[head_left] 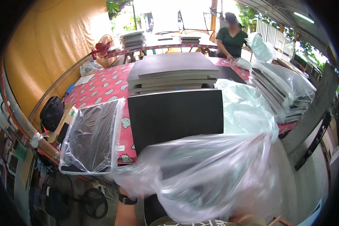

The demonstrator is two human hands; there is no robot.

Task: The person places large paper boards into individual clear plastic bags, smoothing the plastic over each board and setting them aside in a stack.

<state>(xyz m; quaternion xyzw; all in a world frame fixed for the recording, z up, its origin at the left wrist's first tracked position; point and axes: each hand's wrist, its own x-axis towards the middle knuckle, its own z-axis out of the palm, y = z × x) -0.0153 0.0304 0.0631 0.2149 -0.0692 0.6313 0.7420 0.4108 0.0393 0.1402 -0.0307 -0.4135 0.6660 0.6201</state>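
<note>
A large clear plastic bag (211, 177), blurred by motion, billows in front of me over the near table edge. My left hand (130, 189), with a dark watch on its wrist, is at the bag's left end and closed on the film; its fingers are partly veiled. Of my right arm only a bit of forearm (245, 218) shows at the lower edge; the hand is hidden by the bag. Behind the bag, a flat black panel (175, 116) leans against a stack of grey-topped boards (173, 66). To the left lies a dark panel in clear plastic wrap (92, 137).
A red patterned cloth (105, 84) covers the table. Pale plastic bags (245, 105) and a pile of wrapped panels (278, 90) lie on the right. A person in green (231, 41) stands beyond. At left are a black backpack (52, 113) and red fan (103, 46).
</note>
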